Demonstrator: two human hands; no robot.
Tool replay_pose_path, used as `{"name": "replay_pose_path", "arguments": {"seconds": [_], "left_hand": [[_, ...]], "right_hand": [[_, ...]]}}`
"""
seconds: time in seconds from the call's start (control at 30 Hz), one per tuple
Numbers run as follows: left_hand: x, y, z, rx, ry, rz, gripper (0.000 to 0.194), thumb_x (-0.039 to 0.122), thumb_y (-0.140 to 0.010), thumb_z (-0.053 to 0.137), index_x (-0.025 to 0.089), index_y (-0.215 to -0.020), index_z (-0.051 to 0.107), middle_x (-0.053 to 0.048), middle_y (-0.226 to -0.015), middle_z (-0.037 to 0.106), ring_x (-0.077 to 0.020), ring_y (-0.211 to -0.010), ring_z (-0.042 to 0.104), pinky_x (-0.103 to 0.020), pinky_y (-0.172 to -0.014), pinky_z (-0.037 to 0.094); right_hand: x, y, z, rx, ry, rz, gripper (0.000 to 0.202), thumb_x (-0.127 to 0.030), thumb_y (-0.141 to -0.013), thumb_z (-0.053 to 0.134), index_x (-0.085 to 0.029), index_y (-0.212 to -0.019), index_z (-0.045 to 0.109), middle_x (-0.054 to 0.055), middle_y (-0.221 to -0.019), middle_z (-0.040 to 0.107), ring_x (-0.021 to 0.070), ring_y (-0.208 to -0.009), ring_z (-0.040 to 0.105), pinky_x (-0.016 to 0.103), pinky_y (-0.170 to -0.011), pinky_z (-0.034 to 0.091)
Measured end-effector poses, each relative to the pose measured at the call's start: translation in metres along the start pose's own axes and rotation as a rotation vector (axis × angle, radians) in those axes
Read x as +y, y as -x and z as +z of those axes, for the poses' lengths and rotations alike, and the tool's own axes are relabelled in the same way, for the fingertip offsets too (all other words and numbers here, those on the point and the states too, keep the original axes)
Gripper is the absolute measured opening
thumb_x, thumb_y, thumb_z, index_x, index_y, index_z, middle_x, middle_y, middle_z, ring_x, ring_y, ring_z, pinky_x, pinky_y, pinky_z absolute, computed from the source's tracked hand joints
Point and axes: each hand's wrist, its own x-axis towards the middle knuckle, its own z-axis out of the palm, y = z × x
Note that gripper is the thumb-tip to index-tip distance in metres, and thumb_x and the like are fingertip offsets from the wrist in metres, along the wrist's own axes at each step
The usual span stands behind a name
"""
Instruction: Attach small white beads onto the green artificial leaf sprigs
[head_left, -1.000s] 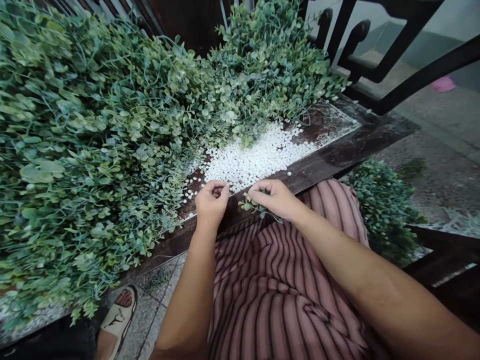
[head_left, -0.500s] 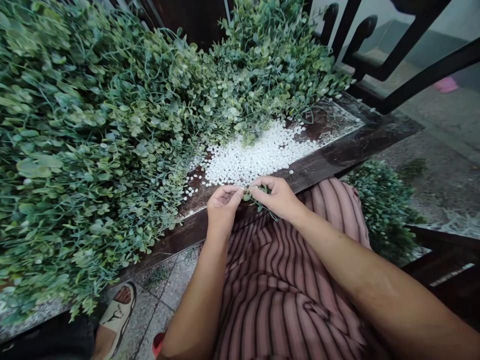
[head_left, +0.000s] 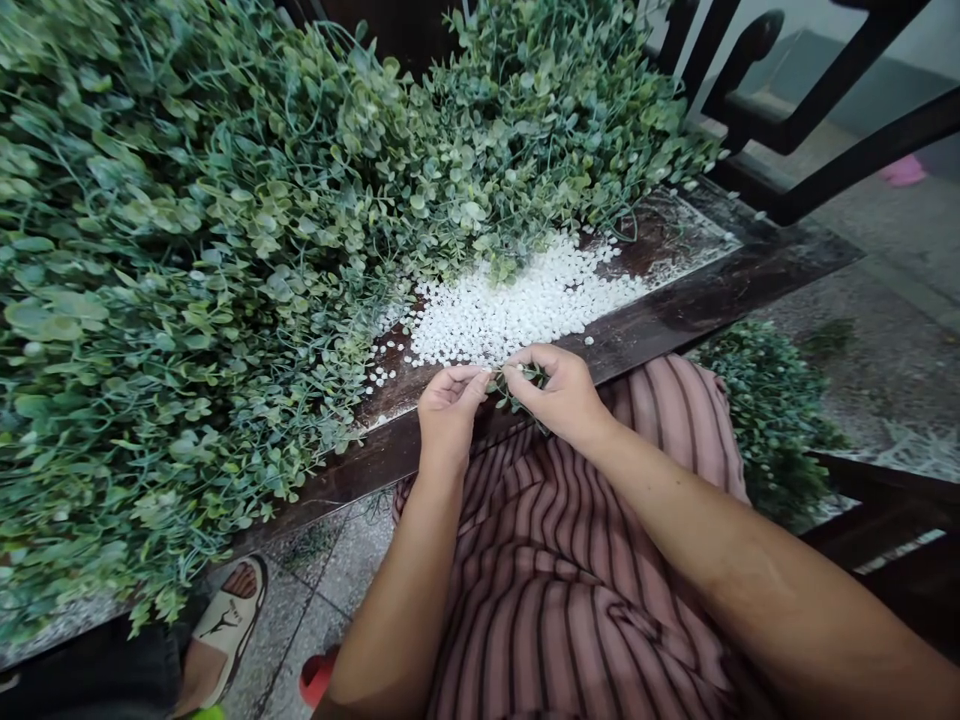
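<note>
Over the front edge of a dark wooden bench [head_left: 780, 275], my two hands meet at the fingertips. My right hand [head_left: 570, 398] pinches an artificial green leaf sprig [head_left: 511, 402], whose leaves trail below the fingers. Thumb and forefinger of my left hand [head_left: 447, 415] are closed at the near end of the sprig; what exactly lies between them is too small to make out. Just beyond the hands, a heap of small white plastic pieces [head_left: 506, 315] spreads over the bench.
A big pile of artificial greenery [head_left: 247, 220] covers the bench at left and back. More greenery [head_left: 780, 410] sits low on the right. A dark carved armrest [head_left: 795, 130] rises at back right. Another person's sandalled foot [head_left: 231, 625] is at lower left.
The view has shifted slightly. Both hands stay fingertip to fingertip; the sprig's leaves have turned a little beneath the right fingers.
</note>
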Motion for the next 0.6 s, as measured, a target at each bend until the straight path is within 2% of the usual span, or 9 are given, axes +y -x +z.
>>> {"name": "replay_pose_path", "arguments": {"seconds": [0.3, 0.6], "left_hand": [[-0.0047, -0.0023, -0.0007, 0.007, -0.050, 0.036, 0.020, 0.029, -0.057, 0.071, 0.015, -0.068, 0.061, 0.001, -0.065, 0.063, -0.0074, -0.058, 0.055, -0.021, -0.056, 0.044], [-0.0028, 0.0000, 0.0043, 0.042, -0.043, 0.056, 0.017, 0.025, -0.057, 0.071, 0.015, -0.066, 0.061, 0.001, -0.062, 0.062, -0.0068, -0.056, 0.054, -0.019, -0.055, 0.044]], "right_hand": [[-0.0028, 0.0008, 0.0008, 0.001, 0.051, -0.033, 0.009, -0.019, -0.070, 0.052, -0.019, -0.062, 0.056, 0.001, -0.064, 0.059, 0.0125, -0.064, 0.053, 0.025, -0.067, 0.042], [-0.0006, 0.0014, 0.0021, 0.043, 0.066, -0.098, 0.009, -0.018, -0.071, 0.051, -0.018, -0.064, 0.056, 0.003, -0.065, 0.059, 0.0133, -0.065, 0.054, 0.025, -0.066, 0.042]]}}
